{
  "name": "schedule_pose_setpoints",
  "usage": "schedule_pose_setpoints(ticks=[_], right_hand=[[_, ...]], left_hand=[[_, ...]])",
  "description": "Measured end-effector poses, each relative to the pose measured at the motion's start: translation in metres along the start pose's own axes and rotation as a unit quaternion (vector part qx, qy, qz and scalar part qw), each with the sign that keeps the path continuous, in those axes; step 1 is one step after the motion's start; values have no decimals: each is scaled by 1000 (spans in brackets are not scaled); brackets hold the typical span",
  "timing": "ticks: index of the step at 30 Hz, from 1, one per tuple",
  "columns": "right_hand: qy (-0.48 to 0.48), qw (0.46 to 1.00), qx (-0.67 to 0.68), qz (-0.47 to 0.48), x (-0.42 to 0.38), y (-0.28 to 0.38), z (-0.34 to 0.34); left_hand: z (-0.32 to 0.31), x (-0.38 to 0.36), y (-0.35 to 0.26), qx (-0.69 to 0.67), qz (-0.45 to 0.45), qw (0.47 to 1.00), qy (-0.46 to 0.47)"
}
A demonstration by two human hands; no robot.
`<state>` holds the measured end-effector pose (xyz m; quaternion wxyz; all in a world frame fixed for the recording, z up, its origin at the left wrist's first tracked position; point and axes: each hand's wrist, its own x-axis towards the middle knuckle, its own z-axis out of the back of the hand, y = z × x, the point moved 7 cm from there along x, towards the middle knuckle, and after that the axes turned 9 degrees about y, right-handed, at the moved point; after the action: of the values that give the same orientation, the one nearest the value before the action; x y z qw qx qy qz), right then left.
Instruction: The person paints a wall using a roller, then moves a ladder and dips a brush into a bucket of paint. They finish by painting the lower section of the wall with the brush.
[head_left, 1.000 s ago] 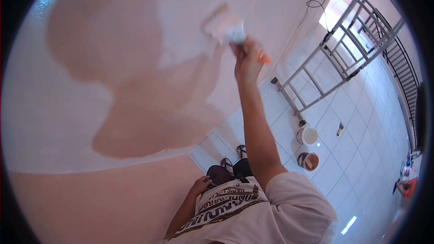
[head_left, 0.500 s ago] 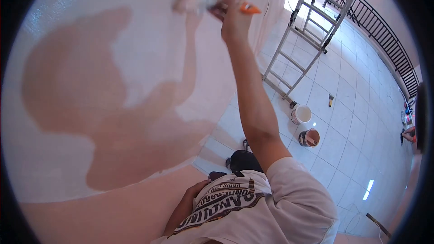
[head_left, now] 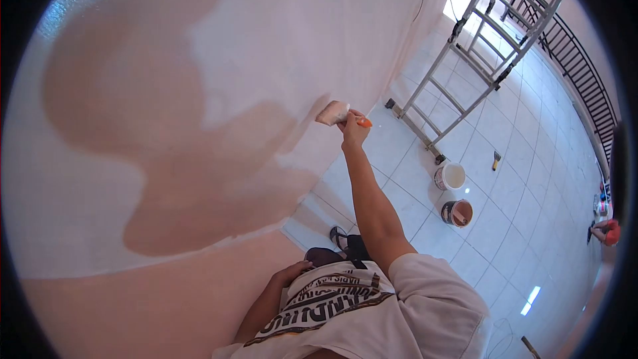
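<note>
My right hand (head_left: 355,130) is closed round a wide paintbrush (head_left: 332,114) with an orange handle end. Its pale, paint-coated bristles point left, close over the wall (head_left: 266,46), and the brush casts a shadow there. The wall carries a pale coat above a pinker strip at the bottom. Down at my waist, my left hand (head_left: 292,272) rests with its fingers stretched out against dark cloth. No tool shows in it, and its fingertips are partly hidden.
An aluminium ladder (head_left: 458,103) stands on the tiled floor. Near its foot are a white bucket (head_left: 441,177) and a bucket of pinkish paint (head_left: 449,212). Another brush (head_left: 496,160) lies on the tiles. A person in red (head_left: 608,232) is at the far right, near a dark railing (head_left: 585,66).
My right hand has brought the paintbrush down from high on the wall to a lower spot, nearer the wall's floor edge. My left hand stays at my waist. The view has shifted slightly.
</note>
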<state>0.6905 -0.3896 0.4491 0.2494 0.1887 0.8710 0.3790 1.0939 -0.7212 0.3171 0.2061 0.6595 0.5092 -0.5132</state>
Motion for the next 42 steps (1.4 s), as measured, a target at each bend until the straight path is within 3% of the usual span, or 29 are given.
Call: schedule_pose_setpoints(ticks=[1, 3, 6, 8, 10, 13, 14, 16, 19, 21, 22, 24, 28, 31, 34, 36, 40, 42], right_hand=[[-5, 1000, -7, -10, -3, -1, -1], [93, 995, 20, 40, -15, 45, -54], [225, 958, 117, 133, -52, 174, -151], [290, 915, 215, 178, -74, 253, -196], [323, 895, 205, 230, -87, 304, -224], [353, 888, 215, 200, -68, 292, -230], [347, 897, 181, 205, -48, 253, -216], [278, 937, 182, 104, -21, 154, -152], [132, 991, 32, 11, 13, 35, -35], [56, 996, -72, 18, 8, 19, -6], [82, 996, -34, 25, 11, 30, -24], [132, 990, 33, 32, -4, 70, -69], [291, 928, 132, 189, -72, 266, -213], [361, 869, 245, 234, -98, 361, -269], [380, 863, 242, 226, -84, 355, -280], [360, 889, 221, 179, -53, 275, -251], [185, 979, 81, 36, -35, 119, -111], [96, 995, -34, 8, -35, 95, -69]], left_hand=[[2, 12, 5, 20, 5, 1000, 0], [9, 47, 26, 56, 18, 998, 4], [-35, 29, -5, 162, 59, 983, -59], [-54, 42, -6, 216, 64, 973, -46], [-70, 53, -6, 233, 66, 969, -40], [-88, 58, 2, 209, 57, 975, -46], [-92, 59, 8, 204, 46, 976, -55], [-97, 57, 19, 193, 24, 978, -77], [-93, 63, 35, 185, -11, 975, -121], [-97, 63, 45, 181, -22, 975, -130], [-95, 61, 37, 182, -31, 974, -135], [-101, 56, 26, 195, -15, 973, -123], [-92, 63, 23, 231, 1, 967, -112], [-81, 71, 29, 178, -10, 977, -119], [-74, 74, 30, 177, -9, 980, -87], [-58, 86, 36, 179, -19, 980, -80], [-44, 94, 34, 144, -22, 988, -56], [-54, 74, 27, 118, -12, 992, -34]])
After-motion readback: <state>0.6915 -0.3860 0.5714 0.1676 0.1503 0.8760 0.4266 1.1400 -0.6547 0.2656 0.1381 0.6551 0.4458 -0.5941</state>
